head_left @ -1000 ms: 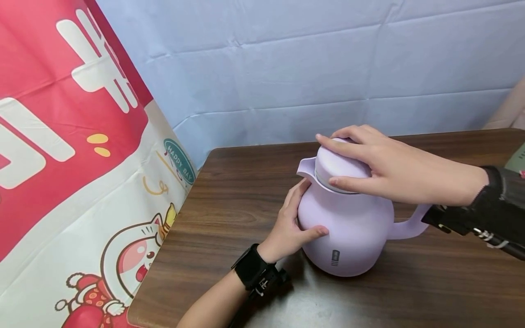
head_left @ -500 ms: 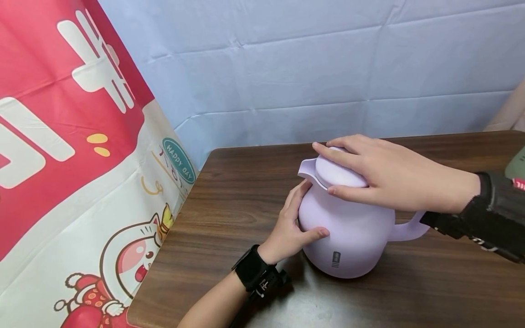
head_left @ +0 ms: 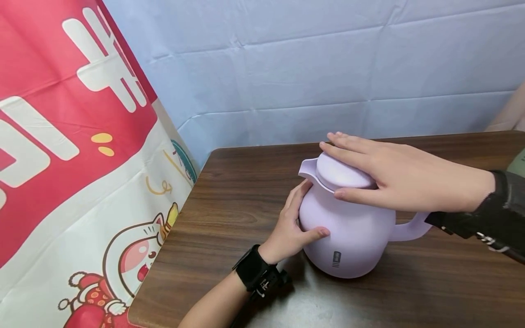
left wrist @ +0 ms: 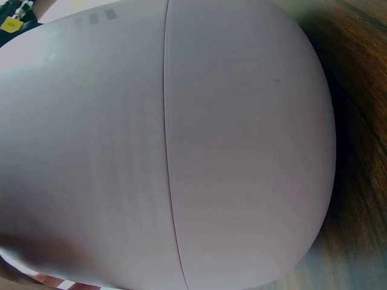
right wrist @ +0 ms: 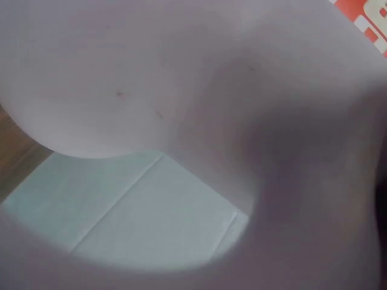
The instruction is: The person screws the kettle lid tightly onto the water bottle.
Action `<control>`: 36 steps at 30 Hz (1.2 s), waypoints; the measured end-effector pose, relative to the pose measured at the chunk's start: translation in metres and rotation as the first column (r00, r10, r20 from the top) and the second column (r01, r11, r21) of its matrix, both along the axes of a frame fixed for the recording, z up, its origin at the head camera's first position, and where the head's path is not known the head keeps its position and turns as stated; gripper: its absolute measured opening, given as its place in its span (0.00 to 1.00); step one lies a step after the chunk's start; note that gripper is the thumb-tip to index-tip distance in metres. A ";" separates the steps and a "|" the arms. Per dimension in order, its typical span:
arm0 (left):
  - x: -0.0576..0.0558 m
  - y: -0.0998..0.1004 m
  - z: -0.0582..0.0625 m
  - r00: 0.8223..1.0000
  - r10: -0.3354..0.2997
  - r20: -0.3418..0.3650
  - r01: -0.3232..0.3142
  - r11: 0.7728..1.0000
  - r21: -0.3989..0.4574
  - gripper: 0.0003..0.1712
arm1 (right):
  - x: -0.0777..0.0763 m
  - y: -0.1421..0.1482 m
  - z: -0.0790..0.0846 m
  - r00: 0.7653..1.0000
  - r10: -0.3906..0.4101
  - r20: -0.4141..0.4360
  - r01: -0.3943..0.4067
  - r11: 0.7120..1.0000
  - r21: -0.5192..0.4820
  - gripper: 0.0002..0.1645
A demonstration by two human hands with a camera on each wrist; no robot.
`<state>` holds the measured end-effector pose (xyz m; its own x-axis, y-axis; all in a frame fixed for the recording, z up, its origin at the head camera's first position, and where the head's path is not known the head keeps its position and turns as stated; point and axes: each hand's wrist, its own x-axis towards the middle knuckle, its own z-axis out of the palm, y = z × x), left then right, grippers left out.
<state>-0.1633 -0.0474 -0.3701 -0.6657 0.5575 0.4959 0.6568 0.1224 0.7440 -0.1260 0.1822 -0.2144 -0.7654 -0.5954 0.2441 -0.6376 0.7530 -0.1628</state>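
A lilac thermos jug stands upright on the brown table, spout to the left and handle to the right. My left hand holds the jug's round body from the left, thumb in front, fingers reaching behind. On the round lid lies my right hand, its fingers straight across the top and the thumb at the near rim. The lid sits low in the jug's mouth. The jug's body fills the left wrist view; the right wrist view shows its blurred handle up close.
The wood-grain table ends at a rounded left edge. A pale blue cloth hangs behind it, and a red and white printed cloth hangs at the left. Part of a green object shows at the right edge.
The lid has gone down into the jug's mouth. My right hand has lowered with it and its fingers have straightened over the top. My left hand and the jug have barely moved.
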 end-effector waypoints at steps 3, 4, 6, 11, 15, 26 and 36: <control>0.001 0.000 0.001 1.000 0.005 -0.005 -0.005 1.000 0.000 0.57 | 0.002 0.006 0.002 1.000 0.009 0.029 -0.009 1.000 -0.002 0.44; 0.001 0.000 0.001 1.000 0.006 -0.006 -0.006 1.000 0.001 0.57 | 0.002 0.008 0.002 0.999 0.014 0.035 -0.014 1.000 -0.006 0.43; 0.001 0.000 0.001 1.000 0.008 -0.004 -0.008 1.000 0.003 0.57 | 0.003 0.013 0.002 0.998 0.027 0.050 -0.026 1.000 -0.016 0.42; 0.002 -0.001 0.001 1.000 0.009 -0.002 -0.009 1.000 0.008 0.57 | 0.004 0.022 0.001 0.996 0.032 0.087 -0.028 0.998 -0.051 0.43; 0.001 -0.001 0.000 1.000 0.014 -0.010 -0.014 1.000 0.010 0.57 | 0.006 0.024 0.000 0.995 0.001 0.095 0.006 0.998 -0.069 0.41; 0.000 -0.003 0.001 1.000 0.020 -0.010 -0.020 1.000 0.013 0.57 | 0.005 0.021 -0.004 1.000 0.005 -0.025 -0.008 0.994 -0.106 0.40; -0.001 -0.002 -0.001 0.999 0.024 -0.028 -0.023 1.000 0.011 0.57 | 0.009 0.028 -0.002 1.000 0.009 -0.023 -0.011 0.994 -0.111 0.30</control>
<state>-0.1642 -0.0492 -0.3713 -0.6643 0.5365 0.5204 0.6746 0.1306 0.7265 -0.1175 0.2097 -0.2167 -0.7531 -0.5714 0.3260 -0.6495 0.7246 -0.2303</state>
